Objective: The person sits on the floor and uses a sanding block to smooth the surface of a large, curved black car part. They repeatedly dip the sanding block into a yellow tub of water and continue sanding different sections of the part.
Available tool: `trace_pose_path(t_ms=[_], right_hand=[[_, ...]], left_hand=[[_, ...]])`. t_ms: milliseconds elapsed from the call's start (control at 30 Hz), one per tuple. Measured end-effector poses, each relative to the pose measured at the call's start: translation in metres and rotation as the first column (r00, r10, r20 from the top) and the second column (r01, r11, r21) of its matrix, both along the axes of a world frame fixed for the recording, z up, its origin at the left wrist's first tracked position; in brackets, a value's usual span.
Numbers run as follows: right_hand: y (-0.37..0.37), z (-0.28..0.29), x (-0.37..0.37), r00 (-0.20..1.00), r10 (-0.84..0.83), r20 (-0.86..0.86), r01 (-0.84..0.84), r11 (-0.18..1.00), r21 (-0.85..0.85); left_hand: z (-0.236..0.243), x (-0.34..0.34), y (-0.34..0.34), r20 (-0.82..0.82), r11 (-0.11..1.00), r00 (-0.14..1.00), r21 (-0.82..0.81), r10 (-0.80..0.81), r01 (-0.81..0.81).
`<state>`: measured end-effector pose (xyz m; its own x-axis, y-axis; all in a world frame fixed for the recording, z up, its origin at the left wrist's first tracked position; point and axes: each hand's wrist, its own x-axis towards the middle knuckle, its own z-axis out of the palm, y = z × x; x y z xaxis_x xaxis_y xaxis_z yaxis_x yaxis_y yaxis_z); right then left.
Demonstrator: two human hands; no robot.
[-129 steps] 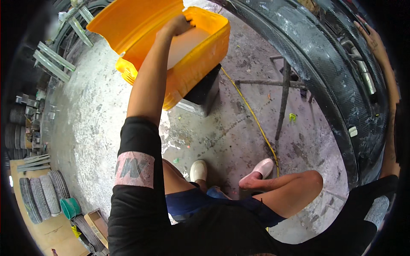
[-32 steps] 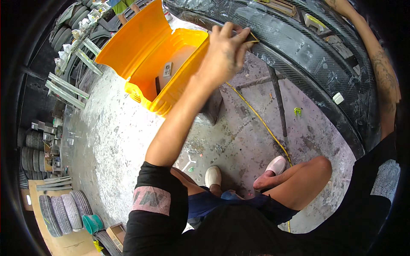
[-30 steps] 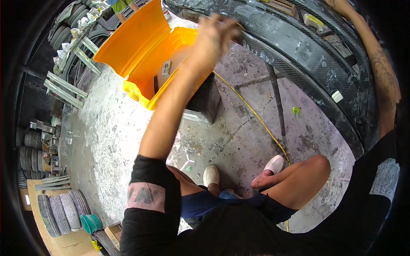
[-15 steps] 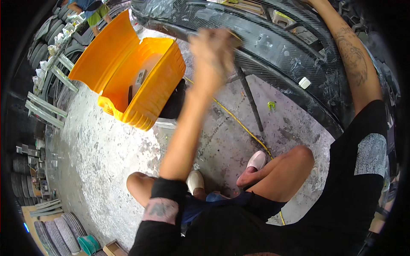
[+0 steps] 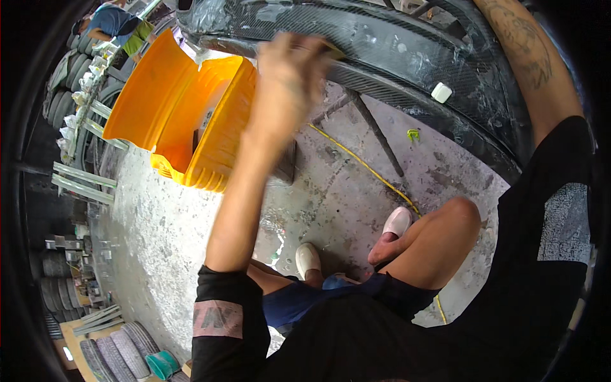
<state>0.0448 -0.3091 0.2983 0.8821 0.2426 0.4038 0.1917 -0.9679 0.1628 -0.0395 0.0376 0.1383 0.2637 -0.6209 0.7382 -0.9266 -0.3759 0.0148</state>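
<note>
My left hand (image 5: 289, 76), blurred by motion, is closed round a small brownish sanding block (image 5: 333, 50) at the edge of a long black carbon-weave car body part (image 5: 388, 70). Only one end of the block shows past my fingers. Dull, pale scuffs mark the part's surface. On its near side lies a small white rounded case (image 5: 442, 93). My right forearm reaches over the right end of the part, and the hand itself is beyond the top edge of the picture.
Left of my left arm stands an orange-yellow plastic bin (image 5: 219, 134) with its lid raised. A dark stand leg (image 5: 377, 135) props the part, and a yellow hose (image 5: 356, 163) crosses the floor. Tyres (image 5: 114, 356) lie lower left. A person (image 5: 118, 24) bends at the upper left.
My left hand has swept left along the part with the block. The whole view has shifted a little, and more of the person at the upper left shows.
</note>
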Motion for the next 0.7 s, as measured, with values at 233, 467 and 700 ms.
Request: trace_pose_path(t_ms=[233, 467, 700], right_hand=[[-0.018, -0.007, 0.013, 0.999, -0.05, -0.012, 0.05, 0.998, -0.036], [-0.023, -0.01, 0.009, 0.997, -0.074, -0.025, 0.073, 0.996, -0.043], [-0.012, 0.002, 0.012, 0.999, -0.047, -0.008, 0.047, 0.998, -0.037]], left_hand=[[-0.004, -0.031, -0.008, -0.116, 0.997, 0.993, 0.063, -0.032, 0.039], [-0.008, -0.06, -0.039, -0.128, 0.999, 0.991, 0.012, -0.043, 0.045], [0.0, -0.014, -0.014, 0.018, 0.985, 0.991, 0.103, 0.134, -0.136]])
